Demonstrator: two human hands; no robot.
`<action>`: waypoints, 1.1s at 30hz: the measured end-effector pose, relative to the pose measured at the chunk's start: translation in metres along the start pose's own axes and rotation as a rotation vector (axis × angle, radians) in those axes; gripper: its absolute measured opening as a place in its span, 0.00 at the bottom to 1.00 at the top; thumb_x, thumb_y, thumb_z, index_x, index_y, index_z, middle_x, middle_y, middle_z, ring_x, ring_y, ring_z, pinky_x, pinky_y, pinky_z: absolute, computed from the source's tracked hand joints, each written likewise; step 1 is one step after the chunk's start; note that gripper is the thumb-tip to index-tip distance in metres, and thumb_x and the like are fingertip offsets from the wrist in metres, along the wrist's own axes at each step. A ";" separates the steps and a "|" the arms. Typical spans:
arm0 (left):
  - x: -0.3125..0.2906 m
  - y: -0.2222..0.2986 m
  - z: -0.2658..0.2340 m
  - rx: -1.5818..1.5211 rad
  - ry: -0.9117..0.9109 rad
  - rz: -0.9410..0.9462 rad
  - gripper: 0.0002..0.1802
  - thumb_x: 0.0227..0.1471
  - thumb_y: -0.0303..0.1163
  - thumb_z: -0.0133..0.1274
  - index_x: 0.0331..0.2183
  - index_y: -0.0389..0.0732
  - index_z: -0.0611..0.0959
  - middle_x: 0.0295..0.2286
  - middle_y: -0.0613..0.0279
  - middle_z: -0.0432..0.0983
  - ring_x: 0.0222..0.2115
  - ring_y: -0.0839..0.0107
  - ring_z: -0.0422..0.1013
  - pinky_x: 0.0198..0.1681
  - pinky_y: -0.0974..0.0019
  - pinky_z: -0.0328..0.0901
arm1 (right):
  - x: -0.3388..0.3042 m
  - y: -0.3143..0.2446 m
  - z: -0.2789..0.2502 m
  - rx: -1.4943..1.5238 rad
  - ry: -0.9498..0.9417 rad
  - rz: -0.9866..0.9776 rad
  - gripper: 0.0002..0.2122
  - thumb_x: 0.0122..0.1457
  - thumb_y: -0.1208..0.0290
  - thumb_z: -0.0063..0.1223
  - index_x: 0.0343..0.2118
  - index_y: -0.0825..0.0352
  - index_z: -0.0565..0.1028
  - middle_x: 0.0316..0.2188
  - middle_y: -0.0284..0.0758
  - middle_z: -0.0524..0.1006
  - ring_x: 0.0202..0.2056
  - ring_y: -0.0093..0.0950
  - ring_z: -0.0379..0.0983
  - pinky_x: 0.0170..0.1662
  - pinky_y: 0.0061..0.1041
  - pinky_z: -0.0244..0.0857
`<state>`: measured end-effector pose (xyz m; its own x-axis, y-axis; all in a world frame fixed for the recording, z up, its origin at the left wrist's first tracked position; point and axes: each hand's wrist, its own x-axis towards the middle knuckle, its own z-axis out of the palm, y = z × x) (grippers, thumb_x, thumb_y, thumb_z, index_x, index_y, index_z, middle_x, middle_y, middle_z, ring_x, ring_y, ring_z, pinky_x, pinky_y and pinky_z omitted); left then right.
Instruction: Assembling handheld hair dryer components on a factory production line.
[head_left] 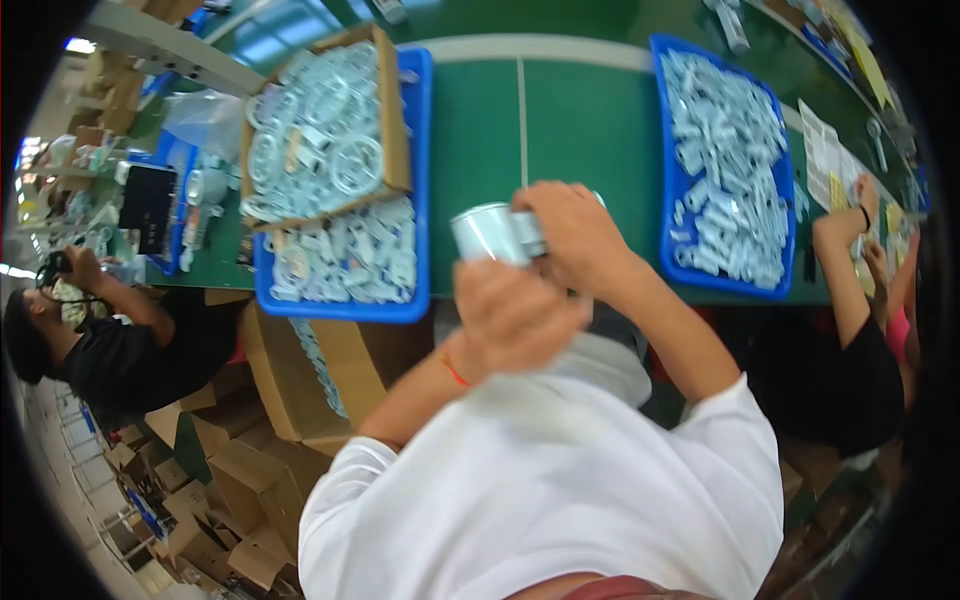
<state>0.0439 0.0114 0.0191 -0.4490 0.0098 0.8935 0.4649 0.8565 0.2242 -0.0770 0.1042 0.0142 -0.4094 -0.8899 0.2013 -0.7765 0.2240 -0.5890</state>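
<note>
a green-topped workbench (590, 130) fills the middle of this busy room, crossed by a thin pale line. closest to me is the person in a white t-shirt (560, 480), both arms bent inward over the bench's near edge. the left hand (520, 310), a red-orange band (456, 368) at its wrist, is blurred with fingers curled; i can't tell whether it grasps anything. the right hand (575, 225) clasps the grey end of a shiny white cylinder (490, 233), which sits tilted between the two hands, just above the left knuckles. to the left, below the bench edge, stands an open cardboard carton (280, 380). on the bench, a blue tub (345, 311) of pale small parts lies at left, with a shallow cardboard tray (393, 120) on it, heaped with pale rings (357, 163) and other pieces. at right, another blue tub (725, 286) is piled with short pale parts. a co-worker in black (160, 340) is off to the left, another black-clad one (820, 370) to the right. farther back, at left, lies a clear plastic bag (205, 120).
</note>
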 end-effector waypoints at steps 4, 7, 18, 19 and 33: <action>0.017 -0.021 0.003 0.186 -0.441 -0.336 0.27 0.31 0.36 0.64 0.39 0.43 0.77 0.35 0.63 0.69 0.42 0.61 0.63 0.45 0.48 0.57 | -0.008 0.013 -0.009 -0.200 -0.034 -0.060 0.26 0.38 0.77 0.58 0.45 0.66 0.68 0.48 0.38 0.66 0.50 0.39 0.60 0.52 0.37 0.53; 0.010 -0.018 0.001 0.360 -0.716 -0.370 0.30 0.35 0.36 0.62 0.43 0.40 0.74 0.39 0.60 0.70 0.45 0.57 0.62 0.50 0.51 0.54 | -0.023 0.021 -0.016 -0.036 -0.062 -0.001 0.27 0.39 0.78 0.58 0.48 0.65 0.68 0.47 0.38 0.67 0.51 0.38 0.60 0.53 0.35 0.53; 0.009 -0.023 0.006 0.256 -0.642 -0.404 0.22 0.32 0.31 0.62 0.36 0.41 0.77 0.32 0.64 0.73 0.37 0.61 0.65 0.40 0.56 0.57 | -0.027 0.024 -0.014 0.125 -0.070 0.031 0.26 0.38 0.80 0.60 0.45 0.66 0.70 0.43 0.37 0.72 0.45 0.38 0.66 0.49 0.33 0.57; 0.008 -0.022 0.005 0.250 -0.643 -0.401 0.22 0.32 0.31 0.61 0.36 0.41 0.77 0.32 0.64 0.73 0.36 0.61 0.65 0.39 0.57 0.57 | -0.029 0.023 -0.013 0.107 -0.041 0.003 0.26 0.38 0.80 0.60 0.45 0.66 0.70 0.42 0.37 0.72 0.45 0.38 0.66 0.49 0.33 0.58; 0.005 -0.014 0.036 -1.040 -0.036 -1.195 0.41 0.47 0.41 0.57 0.54 0.34 0.55 0.46 0.54 0.60 0.49 0.66 0.59 0.51 0.65 0.56 | -0.031 -0.016 -0.031 0.994 0.057 0.548 0.27 0.49 0.71 0.57 0.52 0.72 0.61 0.44 0.37 0.66 0.45 0.25 0.65 0.49 0.24 0.59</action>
<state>0.0077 0.0183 0.0059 -0.9337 -0.3579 0.0076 0.1355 -0.3337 0.9329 -0.0665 0.1407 0.0418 -0.6175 -0.7443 -0.2545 0.2281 0.1402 -0.9635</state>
